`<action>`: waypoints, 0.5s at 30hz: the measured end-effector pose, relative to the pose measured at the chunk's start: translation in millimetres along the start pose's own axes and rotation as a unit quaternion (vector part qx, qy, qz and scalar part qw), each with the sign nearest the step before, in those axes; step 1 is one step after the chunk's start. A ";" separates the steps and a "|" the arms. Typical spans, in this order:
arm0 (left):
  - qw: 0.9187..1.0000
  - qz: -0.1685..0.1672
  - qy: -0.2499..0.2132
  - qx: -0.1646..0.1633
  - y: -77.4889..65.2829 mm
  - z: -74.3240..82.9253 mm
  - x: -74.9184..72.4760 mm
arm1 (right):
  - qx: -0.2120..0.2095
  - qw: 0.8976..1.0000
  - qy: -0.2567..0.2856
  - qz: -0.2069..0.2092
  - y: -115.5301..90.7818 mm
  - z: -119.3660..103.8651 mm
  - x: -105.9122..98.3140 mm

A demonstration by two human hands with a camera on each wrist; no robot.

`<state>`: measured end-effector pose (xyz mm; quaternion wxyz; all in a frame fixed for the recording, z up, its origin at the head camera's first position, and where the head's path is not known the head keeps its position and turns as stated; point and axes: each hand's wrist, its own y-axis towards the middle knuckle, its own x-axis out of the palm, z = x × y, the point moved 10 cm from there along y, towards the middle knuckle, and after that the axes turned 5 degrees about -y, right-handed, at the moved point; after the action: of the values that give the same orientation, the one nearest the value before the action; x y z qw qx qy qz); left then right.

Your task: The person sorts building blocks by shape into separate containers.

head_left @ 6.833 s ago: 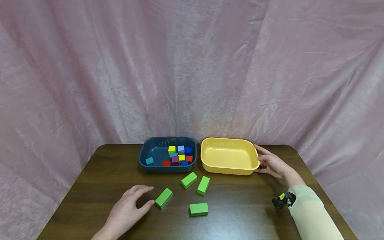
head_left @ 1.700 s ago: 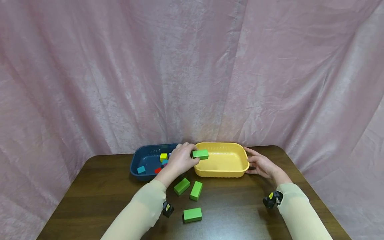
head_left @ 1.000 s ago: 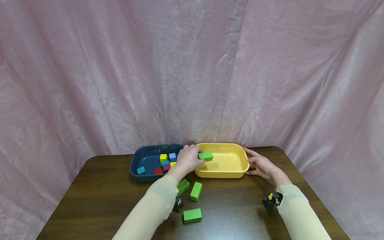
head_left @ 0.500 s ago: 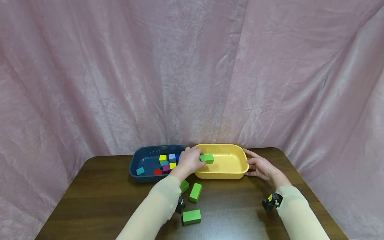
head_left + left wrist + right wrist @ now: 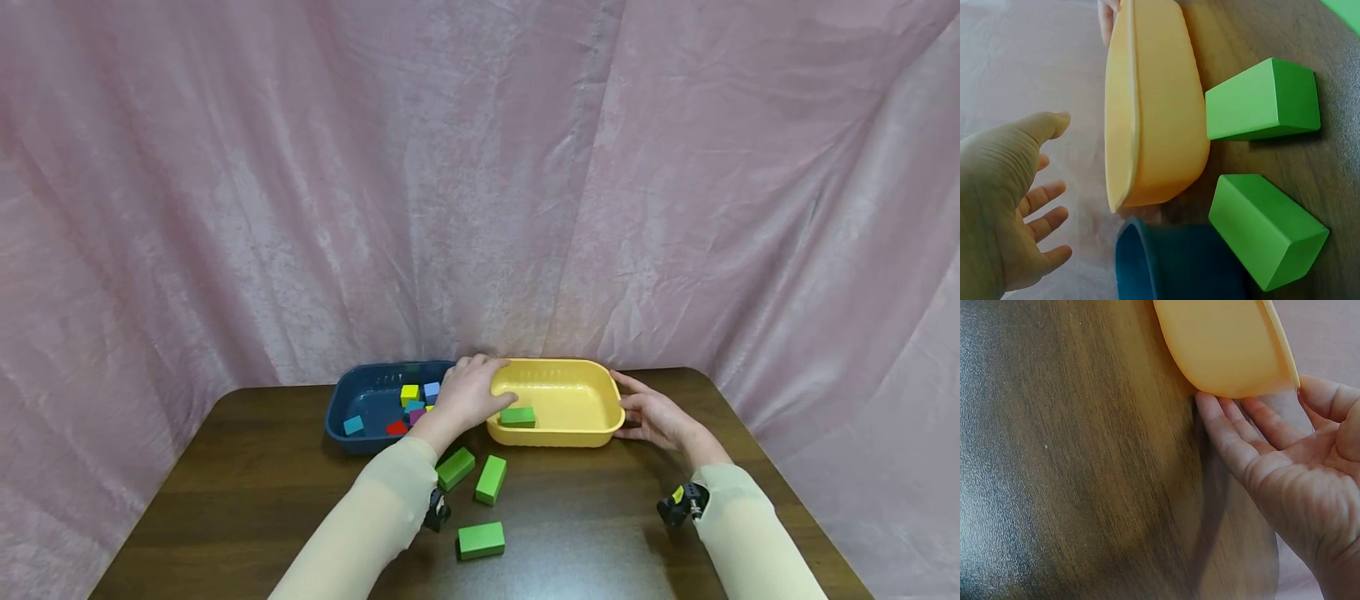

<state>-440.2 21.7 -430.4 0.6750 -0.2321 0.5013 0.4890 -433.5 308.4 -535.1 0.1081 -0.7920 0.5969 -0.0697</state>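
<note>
My left hand [image 5: 467, 392] hovers over the left end of the yellow plastic basin [image 5: 577, 400], fingers and thumb spread apart with nothing between them. Just below the thumb, a green rectangular block [image 5: 517, 417] lies inside that basin near its front left corner. At the basin's opposite end is my right hand [image 5: 654, 417]. In the right wrist view, its extended fingers [image 5: 1225, 434] touch the end wall from outside, and the thumb is up at the rim. Two green blocks, one nearer [image 5: 1266, 100] and one beside the blue basin [image 5: 1266, 231], show in the left wrist view.
A dark blue basin [image 5: 363, 445] with several small coloured cubes stands left of the yellow one, partly hidden by my left hand. Three green blocks lie on the brown table [image 5: 247, 483], one of them [image 5: 481, 541] nearer the front. A pink curtain [image 5: 480, 183] hangs behind.
My left hand carried a green block from the table's left side to the yellow basin and let it go inside. Its fingers have opened and drawn slightly back. The right hand stays at the basin's end.
</note>
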 end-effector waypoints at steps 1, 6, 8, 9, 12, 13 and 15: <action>1.000 0.002 -0.003 0.003 -0.6 0.4 -1.3 | 0.000 1.000 0.000 -0.001 -0.3 0.0 -0.1; 1.000 0.009 -0.017 0.017 -4.6 1.5 -8.3 | -0.003 1.000 -0.002 -0.005 -1.6 -0.4 0.0; 0.999 0.011 -0.024 0.020 -6.6 1.8 -12.0 | -0.003 1.000 -0.001 -0.005 -1.5 -0.2 -0.1; 0.999 0.012 -0.027 0.020 -7.8 1.9 -14.1 | -0.003 1.000 -0.001 -0.005 -1.3 0.0 -0.3; 0.999 0.014 -0.040 0.023 -10.5 3.2 -20.6 | -0.002 1.000 -0.001 -0.005 -1.0 0.2 -0.5; 0.999 0.014 -0.044 0.024 -11.3 3.9 -22.6 | -0.001 1.000 0.000 -0.004 -1.4 0.2 -0.4; 0.998 0.015 -0.051 0.027 -13.0 5.7 -27.5 | 0.000 1.000 0.002 -0.004 -1.9 -0.3 0.1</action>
<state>-426.5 9.2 -405.7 0.6983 -0.1807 0.4827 0.4966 -431.7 308.8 -534.3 0.1069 -0.7939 0.5942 -0.0720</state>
